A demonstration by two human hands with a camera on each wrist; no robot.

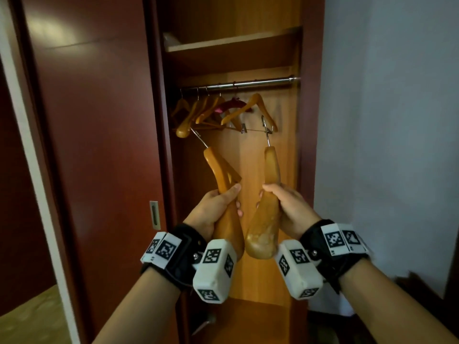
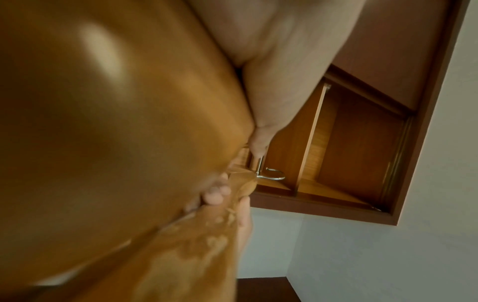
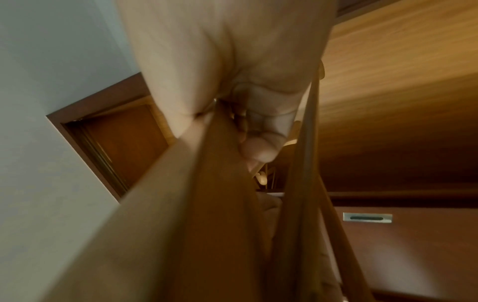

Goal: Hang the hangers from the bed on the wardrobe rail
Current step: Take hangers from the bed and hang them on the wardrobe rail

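I hold two wooden hangers upright in front of the open wardrobe, metal hooks pointing up. My left hand [image 1: 218, 207] grips the left hanger [image 1: 222, 175] by one arm; its hook leans up and to the left. My right hand [image 1: 283, 202] grips the right hanger [image 1: 270, 167], whose hook [image 1: 266, 130] stands almost vertical. Both hooks are below the chrome rail [image 1: 248, 83]. In the left wrist view the left hanger [image 2: 103, 122] fills the frame, with the other hanger's hook [image 2: 274, 175] beyond it. The right wrist view shows my fingers [image 3: 258, 147] curled round the right hanger [image 3: 207, 204].
Several wooden hangers [image 1: 206, 110] hang on the left and middle of the rail, one with clips [image 1: 248, 112] furthest right. A shelf [image 1: 231, 43] sits above the rail. The dark red sliding door [image 1: 94, 135] stands to the left, a white wall [image 1: 387, 120] to the right.
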